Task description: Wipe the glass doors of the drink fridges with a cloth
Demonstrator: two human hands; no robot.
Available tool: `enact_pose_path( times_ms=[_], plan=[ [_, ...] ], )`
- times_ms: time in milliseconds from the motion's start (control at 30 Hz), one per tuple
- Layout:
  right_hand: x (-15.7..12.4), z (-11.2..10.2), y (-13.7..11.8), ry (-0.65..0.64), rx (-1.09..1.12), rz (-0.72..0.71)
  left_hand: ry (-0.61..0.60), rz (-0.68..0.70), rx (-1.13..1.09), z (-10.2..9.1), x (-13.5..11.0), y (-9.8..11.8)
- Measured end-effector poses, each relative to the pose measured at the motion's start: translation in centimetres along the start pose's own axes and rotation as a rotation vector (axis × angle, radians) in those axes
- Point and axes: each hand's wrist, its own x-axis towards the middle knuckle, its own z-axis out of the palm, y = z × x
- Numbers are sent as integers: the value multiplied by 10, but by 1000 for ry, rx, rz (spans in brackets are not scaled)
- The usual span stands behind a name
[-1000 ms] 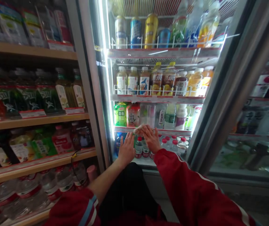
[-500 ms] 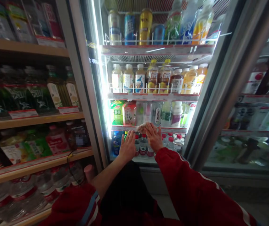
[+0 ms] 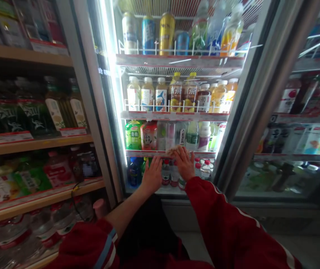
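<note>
My left hand point(image 3: 152, 175) is open, fingers stretched upward, its tips against the front rail of a cooler shelf point(image 3: 140, 153). My right hand point(image 3: 184, 164) lies just to its right and presses a pale cloth point(image 3: 171, 151) against the same rail. Both hands are in front of small water bottles with red caps point(image 3: 204, 168) on the bottom shelf. Above the rail stand a green bottle point(image 3: 133, 134), a peach-labelled bottle point(image 3: 148, 135) and a WAVE bottle point(image 3: 182, 135). Both sleeves are red; the left one is pushed up.
The open cooler's higher shelves carry juice bottles point(image 3: 161, 94) and cans point(image 3: 167, 31). The glass door point(image 3: 263, 86) stands open on the right. On the left, wooden shelves point(image 3: 36, 144) hold drinks, with large water bottles point(image 3: 47, 228) at the bottom.
The right hand and cloth have slid rightward along the shelf rail, from under the peach-labelled bottle toward the WAVE bottle. The left hand has followed slightly. The view has shifted.
</note>
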Motion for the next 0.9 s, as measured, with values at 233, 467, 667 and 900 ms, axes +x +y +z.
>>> enact_pose_path(
  times_ms=[233, 467, 667, 900],
  plan=[
    [-8, 2, 6, 44, -53, -33, 17, 64, -21, 2, 12, 12],
    [6, -5, 19, 60, -55, 83, 24, 102, -16, -1, 20, 20],
    [-3, -4, 18, 70, -102, -46, 35, 121, -11, 1, 19, 24],
    [3, -9, 32, 74, -99, 140, 29, 153, -21, -13, 33, 31]
  ],
)
